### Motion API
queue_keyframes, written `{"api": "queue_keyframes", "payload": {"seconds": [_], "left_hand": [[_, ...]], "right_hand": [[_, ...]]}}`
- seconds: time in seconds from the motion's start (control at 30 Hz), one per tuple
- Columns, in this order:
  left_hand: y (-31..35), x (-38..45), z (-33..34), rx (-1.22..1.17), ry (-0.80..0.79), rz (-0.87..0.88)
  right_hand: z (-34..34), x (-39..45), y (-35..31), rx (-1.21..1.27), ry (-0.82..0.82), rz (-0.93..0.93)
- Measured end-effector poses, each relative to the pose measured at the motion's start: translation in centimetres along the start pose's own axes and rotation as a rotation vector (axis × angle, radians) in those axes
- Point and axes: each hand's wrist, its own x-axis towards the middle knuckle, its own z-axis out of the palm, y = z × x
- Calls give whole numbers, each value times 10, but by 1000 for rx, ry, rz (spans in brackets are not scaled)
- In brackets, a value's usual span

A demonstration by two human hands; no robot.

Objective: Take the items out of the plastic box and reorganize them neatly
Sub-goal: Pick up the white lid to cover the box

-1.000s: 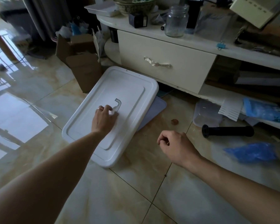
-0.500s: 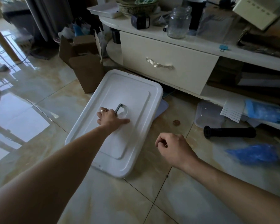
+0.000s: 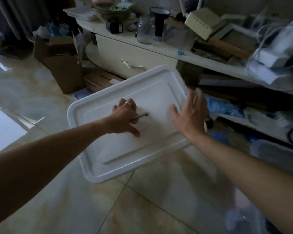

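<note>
A white plastic box lid [image 3: 159, 92] with a raised rim fills the middle of the view, held above the floor. My left hand [image 3: 125, 115] grips the clear handle [image 3: 140, 116] at the lid's centre, fingers curled round it, a ring on one finger. My right hand [image 3: 190, 114] is spread with straight fingers over the lid's right edge, blurred by motion. The box under the lid is hidden.
A cream cabinet with a drawer [image 3: 132, 58] stands behind, its top crowded with a glass jar [image 3: 145, 30], bowls and boxes. A brown cardboard box [image 3: 61, 59] stands at the left. Blue plastic bags [image 3: 227, 107] and a clear container [image 3: 274, 152] lie at the right on the tiled floor.
The lid has swung round and come towards me and to the right, held by my left hand. My right hand has opened from a loose fist and reached up to the lid's right edge.
</note>
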Motion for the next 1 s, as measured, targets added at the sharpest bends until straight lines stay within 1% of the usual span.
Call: {"api": "queue_keyframes", "payload": {"seconds": [0.07, 0.13, 0.2, 0.27, 0.33, 0.43, 0.5, 0.53, 0.6, 0.67, 0.73, 0.8, 0.9, 1.0], "left_hand": [[42, -1, -12, 72, -23, 157], [86, 3, -22, 105, -33, 285], [131, 10, -29, 72, -65, 354], [182, 19, -37, 32, -96, 426], [236, 26, -47, 32, -63, 508], [314, 33, -59, -55, 29, 593], [363, 36, -52, -72, 63, 662], [385, 37, -44, -54, 52, 688], [425, 37, -18, 26, -10, 708], [459, 35, 12, 100, -60, 696], [485, 30, 40, 131, -55, 677], [505, 25, 64, 145, -42, 653], [526, 23, 87, 81, -22, 583], [536, 27, 101, -28, 24, 501]], "right_hand": [[-32, 9, 27, 8, 90, 95], [-67, 15, 62, 22, 135, 182], [-102, 13, 102, 50, 127, 265], [-140, 5, 149, 51, 152, 336], [-178, -7, 199, 27, 196, 375], [-229, -31, 267, 12, 179, 457], [-255, -52, 308, -21, 187, 508], [-264, -65, 327, -39, 189, 524], [-277, -93, 367, -64, 177, 544], [-285, -121, 407, -97, 128, 542], [-293, -143, 439, -105, 66, 551], [-304, -158, 458, -85, 3, 575], [-311, -171, 477, -7, -57, 604], [-303, -179, 497, 20, -88, 661]]}}
